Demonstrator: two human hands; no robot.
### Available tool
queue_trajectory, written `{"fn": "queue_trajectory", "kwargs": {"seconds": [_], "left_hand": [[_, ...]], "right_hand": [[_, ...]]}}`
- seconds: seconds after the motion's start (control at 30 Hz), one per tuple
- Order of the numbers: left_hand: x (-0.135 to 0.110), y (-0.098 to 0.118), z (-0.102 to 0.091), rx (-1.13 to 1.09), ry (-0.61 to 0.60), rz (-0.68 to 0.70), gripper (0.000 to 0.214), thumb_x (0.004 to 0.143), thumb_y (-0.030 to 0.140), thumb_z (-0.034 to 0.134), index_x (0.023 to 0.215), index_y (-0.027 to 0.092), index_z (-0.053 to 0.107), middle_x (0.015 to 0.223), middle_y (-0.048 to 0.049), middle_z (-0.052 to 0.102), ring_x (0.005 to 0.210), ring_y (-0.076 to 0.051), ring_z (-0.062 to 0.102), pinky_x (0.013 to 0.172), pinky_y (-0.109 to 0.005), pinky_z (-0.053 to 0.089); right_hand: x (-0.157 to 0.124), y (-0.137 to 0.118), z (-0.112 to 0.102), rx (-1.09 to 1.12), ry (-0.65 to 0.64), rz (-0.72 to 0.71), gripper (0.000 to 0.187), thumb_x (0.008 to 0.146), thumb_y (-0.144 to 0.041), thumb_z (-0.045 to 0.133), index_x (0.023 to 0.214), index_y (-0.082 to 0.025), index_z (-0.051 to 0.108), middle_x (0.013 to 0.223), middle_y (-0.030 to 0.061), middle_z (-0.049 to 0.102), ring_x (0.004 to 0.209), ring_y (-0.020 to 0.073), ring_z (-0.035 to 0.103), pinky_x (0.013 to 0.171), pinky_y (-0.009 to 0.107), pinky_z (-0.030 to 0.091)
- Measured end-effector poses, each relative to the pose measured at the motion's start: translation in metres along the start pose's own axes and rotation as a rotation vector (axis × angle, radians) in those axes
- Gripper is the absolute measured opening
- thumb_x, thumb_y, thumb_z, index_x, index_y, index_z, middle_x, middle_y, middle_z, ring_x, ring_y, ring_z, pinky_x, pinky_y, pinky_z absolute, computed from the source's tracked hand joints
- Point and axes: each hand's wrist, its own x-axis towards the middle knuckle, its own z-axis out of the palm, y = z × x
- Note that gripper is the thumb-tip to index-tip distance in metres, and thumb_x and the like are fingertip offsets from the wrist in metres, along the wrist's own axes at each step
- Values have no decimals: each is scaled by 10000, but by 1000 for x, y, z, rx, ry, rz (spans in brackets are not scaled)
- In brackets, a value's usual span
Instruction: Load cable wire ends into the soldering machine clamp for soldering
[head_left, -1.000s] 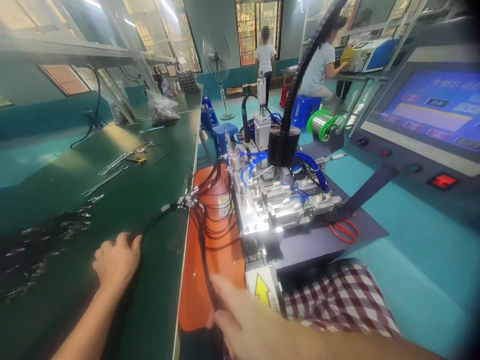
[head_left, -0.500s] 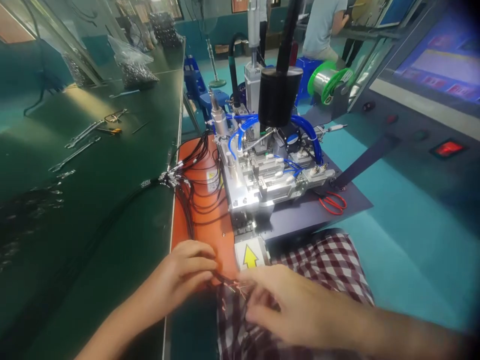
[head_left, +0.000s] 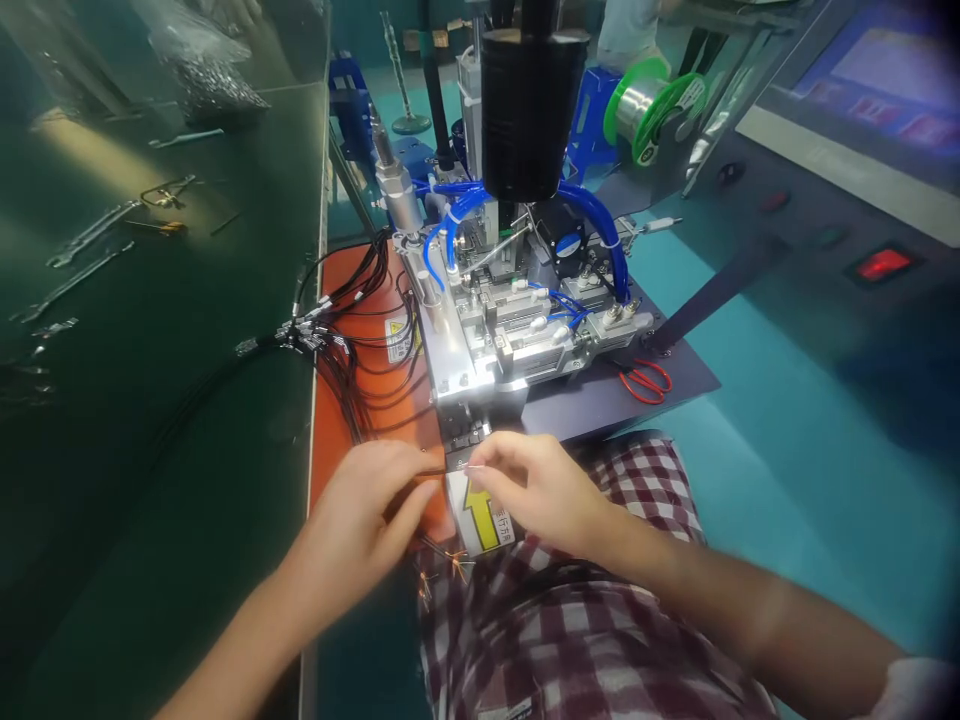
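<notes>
Over the orange board, my left hand (head_left: 371, 505) is closed with thumb and fingers together on a thin black cable. A short bit of it shows past the fingertips, toward my right hand (head_left: 544, 495). That hand pinches the fine wire end of this cable just above the white label with the yellow arrow (head_left: 484, 520). Below the left fingers, other cable ends with fanned copper-coloured strands (head_left: 456, 563) hang over the checked cloth on my lap. A bundle of black cables (head_left: 349, 385) runs over the board, with shiny metal ends gathered at [the board's left edge].
A metal machine (head_left: 517, 330) with blue air tubes stands ahead under a black cylinder (head_left: 532, 115). Red-handled scissors (head_left: 646, 382) lie on its base. A green wire spool (head_left: 649, 110) is behind. Wrenches (head_left: 94, 235) lie on the dark green table, left. A control panel (head_left: 862, 190) stands right.
Both hands have risen toward the machine, and the right fingers have closed in a pinch at the cable's end. The stripped strands of other cables now hang below. The camera view has tilted down.
</notes>
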Motion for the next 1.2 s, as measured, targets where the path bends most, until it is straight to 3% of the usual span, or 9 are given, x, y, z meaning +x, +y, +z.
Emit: {"fn": "queue_trajectory", "kwargs": {"seconds": [0.13,0.3,0.47,0.63,0.7,0.87,1.03,1.2], "left_hand": [[16,15,8,-119,-51,-70,219,994,330,483,1000,235,681,895,-15,717,802,-163,662,699,-263,500],[19,18,22,-328,-9,-284,239,976,402,531,929,246,706,824,17,724,713,-133,679,584,-185,489],[18,17,27,-420,-13,-406,270,951,438,554,877,223,701,761,11,714,615,-125,664,485,-163,469],[18,20,31,-475,27,-430,226,938,404,576,913,215,699,643,43,643,424,-78,564,374,-139,414],[17,20,33,-499,49,-447,206,930,397,593,956,222,699,633,49,635,410,-81,563,361,-138,422],[16,21,34,-515,59,-451,193,919,392,621,1008,242,705,836,11,699,518,-100,631,416,-161,514],[14,24,33,-482,107,-420,142,912,359,639,908,238,713,760,31,666,458,-87,614,379,-153,477],[13,26,33,-435,148,-395,108,904,332,655,895,244,717,783,37,684,443,-77,612,404,-159,494]], "right_hand": [[5,2,-7,87,19,-31,112,891,-242,603,819,-161,630,728,-11,636,641,102,547,582,230,427],[10,8,-16,302,-28,172,107,872,-239,615,815,-149,605,719,-17,606,549,75,504,518,211,422],[14,16,-15,274,33,182,117,852,-264,638,857,-147,632,732,-12,593,532,71,475,491,212,379],[16,21,-9,253,39,164,158,813,-317,672,809,-164,634,638,-30,544,508,81,407,468,228,323],[16,20,-6,245,79,134,153,813,-316,659,786,-168,630,651,-19,563,533,93,443,488,236,352],[13,17,-2,45,239,-26,98,817,-237,638,750,-165,635,660,-19,601,545,90,488,539,243,393],[12,20,-11,14,262,-172,77,870,-221,617,849,-165,666,746,-13,616,553,75,488,531,221,412],[12,16,-15,-125,236,-297,113,838,-199,667,939,-153,691,895,21,625,558,65,479,557,240,432]]}}
